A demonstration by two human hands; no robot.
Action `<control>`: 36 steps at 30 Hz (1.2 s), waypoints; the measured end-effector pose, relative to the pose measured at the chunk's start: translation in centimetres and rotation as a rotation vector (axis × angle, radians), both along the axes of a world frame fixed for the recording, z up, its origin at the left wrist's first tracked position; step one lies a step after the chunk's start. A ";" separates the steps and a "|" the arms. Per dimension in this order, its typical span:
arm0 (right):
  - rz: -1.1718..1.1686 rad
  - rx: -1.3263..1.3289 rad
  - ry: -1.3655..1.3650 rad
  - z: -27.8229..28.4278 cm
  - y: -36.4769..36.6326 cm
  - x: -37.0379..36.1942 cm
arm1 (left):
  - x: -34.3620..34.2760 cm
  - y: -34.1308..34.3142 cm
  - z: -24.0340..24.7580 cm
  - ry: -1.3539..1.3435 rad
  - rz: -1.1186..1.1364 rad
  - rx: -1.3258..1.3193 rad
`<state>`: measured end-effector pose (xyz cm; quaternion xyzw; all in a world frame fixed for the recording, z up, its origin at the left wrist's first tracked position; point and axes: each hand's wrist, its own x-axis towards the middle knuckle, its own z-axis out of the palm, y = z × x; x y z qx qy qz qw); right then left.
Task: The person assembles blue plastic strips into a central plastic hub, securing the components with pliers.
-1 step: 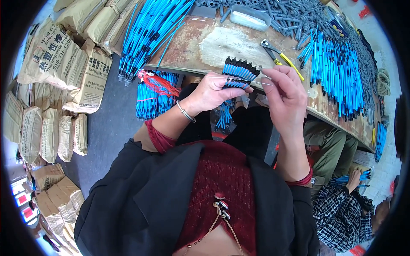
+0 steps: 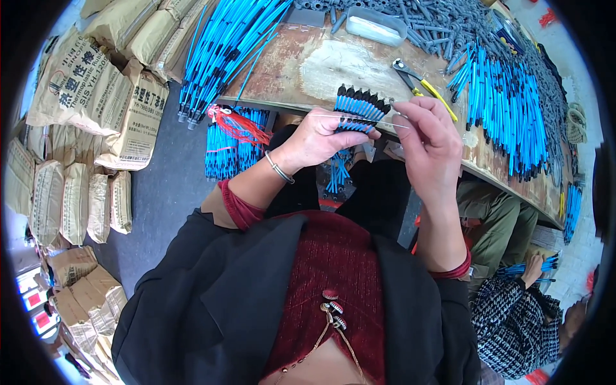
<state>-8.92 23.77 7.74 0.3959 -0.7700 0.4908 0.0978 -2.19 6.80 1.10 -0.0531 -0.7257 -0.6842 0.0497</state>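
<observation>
Grip of the left hand (image 2: pixel 317 142) is closed: we find thumb and fingers clamped about the near end of a compact bundle of blue rods (image 2: pixel 356 104), its black tips pointing away from the wearer. This bundle is held up just in front of the near edge of the workbench (image 2: pixel 289 80), between the two hands.

The right hand (image 2: pixel 436 138) is at the bundle's right end, thumb and forefinger curled toward each other with a narrow gap. We note a thin pale strand (image 2: pixel 393 123) running across from the bundle to the right thumb; whether those fingers pinch it, we cannot tell.

On the bench beyond, we record yellow-handled pliers (image 2: pixel 408 77), lying just past the right hand with jaws apart, and a clear tray (image 2: pixel 375 27) near grey parts (image 2: pixel 443 25). Larger blue stacks lie to the left (image 2: pixel 234 45) and right (image 2: pixel 510 109).
</observation>
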 end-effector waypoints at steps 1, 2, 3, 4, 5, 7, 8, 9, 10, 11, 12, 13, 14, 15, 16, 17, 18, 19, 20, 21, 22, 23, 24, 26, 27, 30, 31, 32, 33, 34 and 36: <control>0.029 0.000 0.039 0.0 -0.1 -0.4 | 0.0 0.0 -0.1 -0.003 -0.001 -0.001; 0.058 0.001 0.078 0.1 -0.1 -0.6 | 0.0 0.0 -0.1 0.012 -0.002 0.023; 0.056 -0.001 0.075 0.3 -0.2 -0.6 | 0.0 0.0 -0.2 0.028 -0.004 0.048; 0.052 0.020 0.139 0.6 -0.2 -0.6 | 0.0 0.0 -0.3 0.044 -0.005 0.072; 0.048 0.040 0.203 0.9 -0.4 -0.7 | 0.0 0.0 -0.3 0.042 -0.006 0.070; 0.041 0.057 0.266 1.0 -0.5 -0.5 | 0.0 0.0 -0.4 0.013 -0.008 0.137; 0.024 0.082 0.293 1.0 -0.5 -0.4 | 0.0 0.0 -0.3 -0.002 -0.009 0.171; 0.007 0.106 0.321 1.0 -0.5 -0.2 | 0.0 0.1 -0.3 -0.003 -0.011 0.168; -0.010 0.130 0.349 1.0 -0.5 -0.2 | 0.1 0.1 -0.3 -0.010 -0.006 0.177; -0.012 0.128 0.348 1.0 -0.5 -0.2 | 0.1 0.2 -0.2 -0.016 -0.001 0.186; 0.017 0.100 0.298 1.0 -0.4 -0.4 | 0.1 0.2 -0.2 -0.023 0.004 0.194; 0.047 0.072 0.248 0.9 -0.3 -0.6 | 0.1 0.2 -0.2 -0.024 0.002 0.191; 0.076 0.044 0.198 0.9 -0.2 -0.8 | 0.1 0.1 -0.3 -0.018 -0.004 0.182; 0.072 0.041 0.196 0.8 -0.2 -0.8 | 0.0 0.1 -0.3 -0.013 -0.010 0.173; 0.078 0.034 0.147 0.8 -0.2 -0.8 | 0.0 0.1 -0.4 -0.008 -0.016 0.164; 0.084 0.027 0.098 0.7 -0.1 -0.8 | 0.0 0.0 -0.4 -0.010 -0.020 0.160; 0.089 0.020 0.049 0.6 -0.1 -0.9 | 0.0 0.0 -0.4 -0.019 -0.019 0.164; 0.086 0.017 0.047 0.6 -0.2 -0.8 | 0.0 0.0 -0.4 -0.028 -0.017 0.168; 0.077 0.017 0.095 0.7 -0.4 -0.8 | 0.0 0.1 -0.5 -0.037 -0.016 0.173; 0.067 0.017 0.144 0.7 -0.5 -0.7 | -0.1 0.1 -0.5 -0.039 -0.019 0.171; 0.059 0.018 0.192 0.8 -0.6 -0.7 | -0.2 0.1 -0.6 -0.004 -0.021 0.152; 0.056 0.016 0.190 0.7 -0.5 -0.9 | -0.3 0.1 -0.7 0.032 -0.022 0.133; 0.080 0.042 0.189 0.6 -0.4 -1.1 | -0.4 0.2 -0.8 0.067 -0.023 0.114; 0.132 0.089 0.187 0.4 -0.2 -1.6 | -0.4 0.4 -0.8 0.055 -0.016 0.143; 0.132 0.084 0.185 0.4 -0.2 -1.8 | -0.4 0.5 -0.8 0.044 -0.011 0.176; 0.228 0.085 0.131 0.4 0.0 -2.2 | -0.4 0.3 -0.7 0.035 -0.013 0.191; 0.229 0.086 0.130 0.5 -0.1 -2.2 | -0.4 0.1 -0.7 0.039 -0.021 0.177; 0.233 0.087 0.109 0.6 -0.2 -2.1 | -0.4 0.0 -0.7 0.043 -0.030 0.163; 0.236 0.090 0.089 0.8 -0.4 -1.9 | -0.4 -0.2 -0.8 0.042 -0.029 0.165; 0.240 0.092 0.068 1.0 -0.6 -1.8 | -0.4 -0.3 -0.9 0.037 -0.032 0.132; 0.248 0.085 0.093 1.3 -0.7 -1.8 | -0.5 -0.2 -0.9 0.021 -0.040 0.058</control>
